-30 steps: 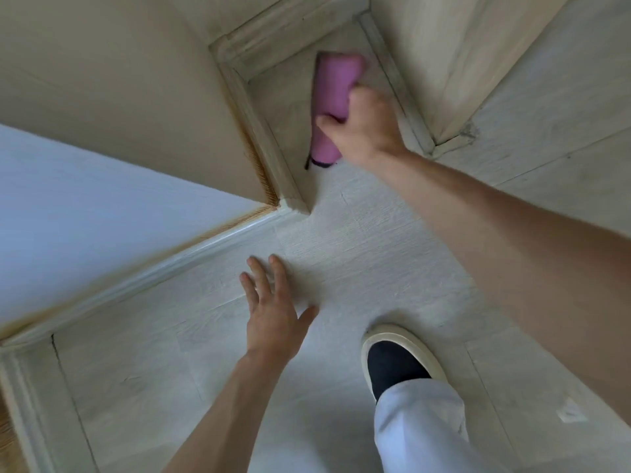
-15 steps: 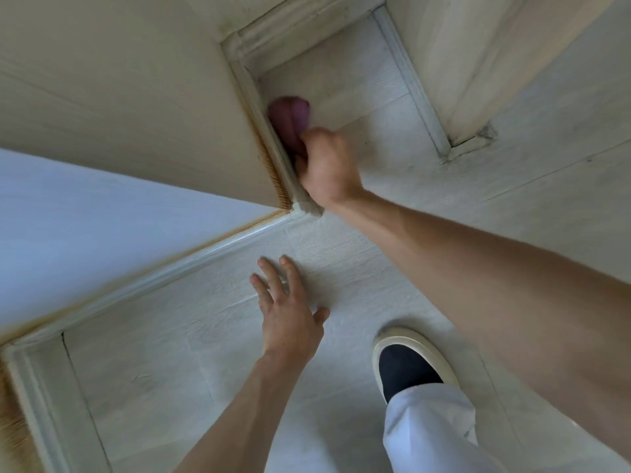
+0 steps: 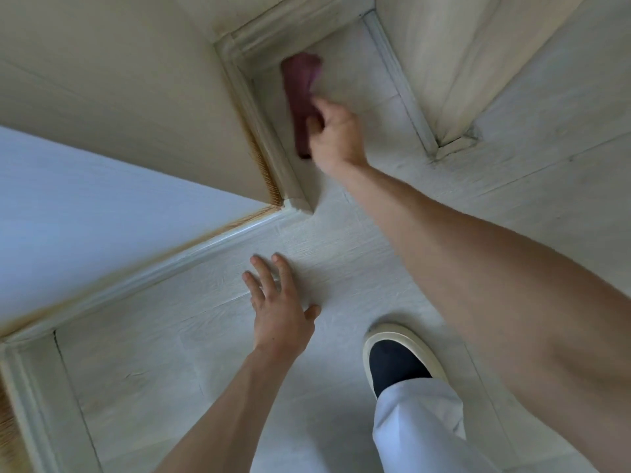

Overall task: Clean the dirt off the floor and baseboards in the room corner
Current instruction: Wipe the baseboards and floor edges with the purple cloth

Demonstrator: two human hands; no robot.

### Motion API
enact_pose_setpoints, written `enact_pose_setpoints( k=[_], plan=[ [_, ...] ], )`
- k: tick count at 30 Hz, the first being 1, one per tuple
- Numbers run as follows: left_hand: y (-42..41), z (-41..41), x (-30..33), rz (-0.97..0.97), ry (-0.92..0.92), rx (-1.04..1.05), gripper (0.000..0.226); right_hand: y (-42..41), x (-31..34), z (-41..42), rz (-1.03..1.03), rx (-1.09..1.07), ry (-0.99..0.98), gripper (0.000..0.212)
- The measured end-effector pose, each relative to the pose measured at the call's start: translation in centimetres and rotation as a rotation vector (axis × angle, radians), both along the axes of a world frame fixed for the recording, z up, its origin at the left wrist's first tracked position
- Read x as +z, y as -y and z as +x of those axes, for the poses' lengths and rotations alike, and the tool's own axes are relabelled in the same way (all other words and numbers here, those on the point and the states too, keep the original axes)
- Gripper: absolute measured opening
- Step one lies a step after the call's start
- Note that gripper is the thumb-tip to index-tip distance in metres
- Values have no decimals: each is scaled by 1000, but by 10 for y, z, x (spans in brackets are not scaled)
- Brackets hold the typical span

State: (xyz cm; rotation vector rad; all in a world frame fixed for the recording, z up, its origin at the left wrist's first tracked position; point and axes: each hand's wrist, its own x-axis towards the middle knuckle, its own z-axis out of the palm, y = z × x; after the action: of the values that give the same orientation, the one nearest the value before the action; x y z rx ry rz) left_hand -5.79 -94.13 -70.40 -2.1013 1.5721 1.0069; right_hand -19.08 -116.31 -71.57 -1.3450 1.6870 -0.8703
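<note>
Covering the alcove, the floor [image 3: 358, 254] meets 3 baseboards [image 3: 259, 107], so reach is tight. The left hand [image 3: 278, 312] lies flat, fingers spread, likely as a brace. The right hand [image 3: 336, 138] grips the cloth [image 3: 300, 93] (blurred), pressed near the left baseboard.

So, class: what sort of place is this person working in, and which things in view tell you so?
Probably an indoor room, at a recessed corner. Pale plank floor meets plain walls edged with white baseboards, and the right hand wipes a purple cloth there.
</note>
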Motion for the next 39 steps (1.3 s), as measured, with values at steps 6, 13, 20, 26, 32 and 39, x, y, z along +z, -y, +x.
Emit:
enact_pose_setpoints(
  k=[6, 13, 20, 26, 32, 39],
  plan=[
    [-1, -1, -4, -7, 5, 22, 110, -92, 10, 3, -98, 213, 13, 20],
    [0, -3, -6, -9, 17, 18, 108, -70, 29, 13, -174, 245, -99, 18],
    [-2, 0, -5, 3, 13, 6, 109, -83, 28, -3, -287, 285, -93, 16],
    [-1, -2, -5, -2, 18, 2, 108, -91, 38, 1, -199, 269, -65, 10],
    [-2, -1, -4, -6, 32, -18, 109, -49, 37, 14, -177, 221, -99, 14],
    [0, -4, -5, 18, 48, -27, 107, -73, 42, 13, -103, 188, -39, 10]
  ],
)
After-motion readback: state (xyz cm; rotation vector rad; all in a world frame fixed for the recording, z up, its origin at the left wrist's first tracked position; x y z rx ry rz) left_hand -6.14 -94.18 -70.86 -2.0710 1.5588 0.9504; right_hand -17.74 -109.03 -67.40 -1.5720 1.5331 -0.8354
